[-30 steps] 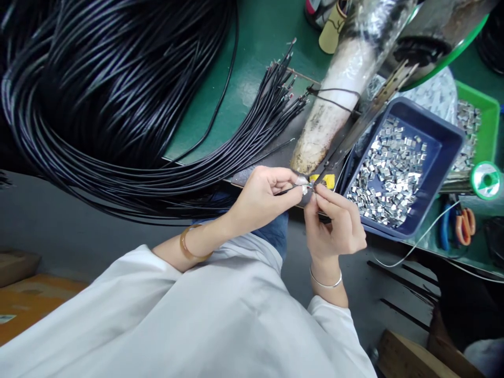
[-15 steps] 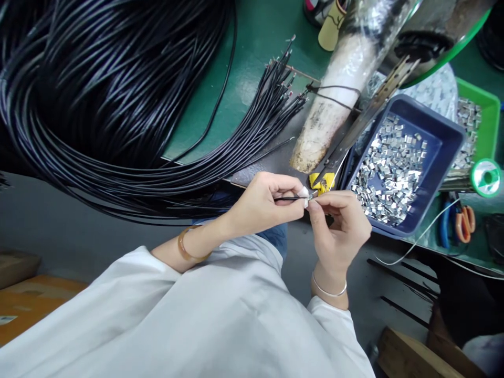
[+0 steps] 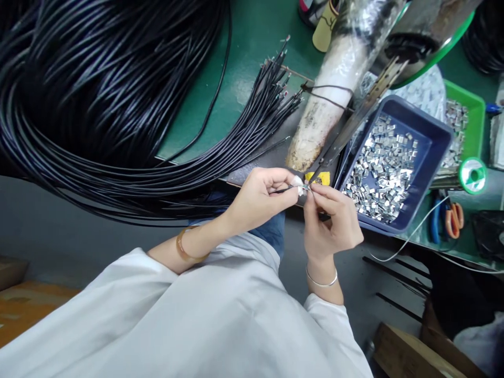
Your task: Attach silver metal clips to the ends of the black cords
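My left hand (image 3: 264,197) is closed on a black cable (image 3: 284,189) near its end, with white wrapping on a fingertip. Close against it, the thumb and fingers of my right hand (image 3: 333,220) pinch a small silvery metal part (image 3: 306,187) at the cable's tip; its exact shape is too small to make out. The dark tip of what looks like a soldering iron (image 3: 334,148) comes down right at the pinched spot. Behind lies a piece of yellow material (image 3: 321,178), partly covered by my right fingers.
A thick bundle of black cables (image 3: 189,176) fills the left. A blue bin (image 3: 427,137) holds many small metal parts, with a green bin (image 3: 477,123) behind. A white wrapped cylinder (image 3: 321,115), a green-rimmed spool (image 3: 472,176) and orange-and-blue-handled pliers (image 3: 453,220) are nearby.
The whole view has shifted slightly, so the table things appear further left. Both hands have moved up a little, bringing the cable's end closer to the iron's tip. Both grips stay closed.
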The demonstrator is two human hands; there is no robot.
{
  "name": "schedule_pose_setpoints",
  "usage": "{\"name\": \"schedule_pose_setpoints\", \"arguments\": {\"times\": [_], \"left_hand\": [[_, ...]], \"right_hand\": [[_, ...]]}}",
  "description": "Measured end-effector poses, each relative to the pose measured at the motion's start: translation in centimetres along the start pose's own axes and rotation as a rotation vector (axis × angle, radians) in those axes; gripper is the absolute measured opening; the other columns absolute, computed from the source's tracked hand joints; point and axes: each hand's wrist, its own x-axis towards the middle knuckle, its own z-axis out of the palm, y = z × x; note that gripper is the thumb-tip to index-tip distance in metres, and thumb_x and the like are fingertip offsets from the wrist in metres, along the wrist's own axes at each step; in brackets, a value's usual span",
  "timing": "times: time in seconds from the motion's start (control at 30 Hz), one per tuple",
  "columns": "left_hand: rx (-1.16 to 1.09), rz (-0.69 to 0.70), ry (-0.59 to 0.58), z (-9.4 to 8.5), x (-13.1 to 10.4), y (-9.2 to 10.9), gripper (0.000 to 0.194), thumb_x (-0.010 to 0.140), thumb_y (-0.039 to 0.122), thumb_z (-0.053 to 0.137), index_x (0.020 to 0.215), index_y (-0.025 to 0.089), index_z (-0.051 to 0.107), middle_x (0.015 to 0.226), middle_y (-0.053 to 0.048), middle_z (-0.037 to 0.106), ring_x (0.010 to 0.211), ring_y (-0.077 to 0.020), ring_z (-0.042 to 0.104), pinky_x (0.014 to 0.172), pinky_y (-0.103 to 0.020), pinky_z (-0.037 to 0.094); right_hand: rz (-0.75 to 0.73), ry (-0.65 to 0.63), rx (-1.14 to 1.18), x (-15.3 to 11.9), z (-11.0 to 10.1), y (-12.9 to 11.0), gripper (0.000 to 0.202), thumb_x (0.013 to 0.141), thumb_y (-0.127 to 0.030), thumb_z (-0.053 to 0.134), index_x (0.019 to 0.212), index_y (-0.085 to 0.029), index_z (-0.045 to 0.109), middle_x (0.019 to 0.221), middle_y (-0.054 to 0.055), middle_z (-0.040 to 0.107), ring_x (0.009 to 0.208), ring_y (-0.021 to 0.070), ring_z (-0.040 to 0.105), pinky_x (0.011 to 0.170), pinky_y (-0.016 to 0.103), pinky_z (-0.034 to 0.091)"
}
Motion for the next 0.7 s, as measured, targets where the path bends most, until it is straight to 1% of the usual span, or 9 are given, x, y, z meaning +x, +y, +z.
{"name": "schedule_pose_setpoints", "arguments": {"times": [0.07,0.13,0.27,0.37,0.5,0.7], "left_hand": [[-0.001,0.008,0.03,0.08,0.14,0.0,0.008,0.073,0.018,0.066,0.067,0.012,0.065,0.057,0.002,0.052,0.053,-0.0045,0.043,0.05,-0.017,0.037],[-0.004,0.015,0.042,0.1,0.21,0.0,0.007,0.072,0.017,0.066,0.068,0.011,0.068,0.061,0.001,0.059,0.056,-0.0056,0.049,0.054,-0.017,0.042],[-0.026,0.033,0.043,0.08,0.34,0.02,0.006,0.072,0.015,0.068,0.07,0.012,0.073,0.066,-0.001,0.067,0.061,-0.0073,0.057,0.059,-0.018,0.049],[-0.031,0.03,0.066,0.14,0.43,0.11,0.005,0.07,0.014,0.07,0.07,0.012,0.074,0.068,-0.001,0.069,0.062,-0.0079,0.059,0.06,-0.018,0.051],[-0.018,0.049,0.089,0.26,0.35,0.16,0.005,0.068,0.016,0.075,0.072,0.013,0.076,0.07,-0.002,0.071,0.063,-0.0088,0.061,0.06,-0.017,0.052],[0.048,0.111,0.054,-0.22,0.09,-0.18,0.01,0.074,0.017,0.071,0.08,0.012,0.077,0.074,-0.003,0.073,0.066,-0.0086,0.063,0.061,-0.016,0.052]], "right_hand": [[-0.068,0.02,-0.059,-0.16,0.25,0.19,0.022,0.076,-0.007,0.072,0.092,-0.021,0.065,0.096,0.0,0.075,0.084,0.0111,0.072,0.076,0.023,0.06],[-0.097,0.027,-0.076,-0.18,0.33,0.34,0.023,0.075,-0.007,0.073,0.092,-0.02,0.065,0.097,0.001,0.075,0.085,0.0114,0.072,0.077,0.022,0.06],[-0.028,-0.004,-0.006,0.04,0.25,0.5,0.019,0.075,-0.008,0.072,0.088,-0.019,0.063,0.095,0.003,0.075,0.083,0.0115,0.072,0.071,0.022,0.059],[0.003,-0.021,0.008,0.25,0.19,0.51,0.017,0.077,-0.01,0.071,0.087,-0.02,0.062,0.096,0.002,0.075,0.081,0.0109,0.071,0.069,0.023,0.059],[-0.018,-0.011,-0.034,0.55,0.1,0.26,0.018,0.076,-0.011,0.072,0.089,-0.021,0.063,0.097,0.001,0.075,0.083,0.0122,0.072,0.069,0.024,0.06],[-0.094,-0.001,-0.083,0.41,0.01,0.12,0.02,0.076,-0.011,0.074,0.089,-0.021,0.064,0.099,0.001,0.075,0.086,0.012,0.073,0.075,0.022,0.061]]}}
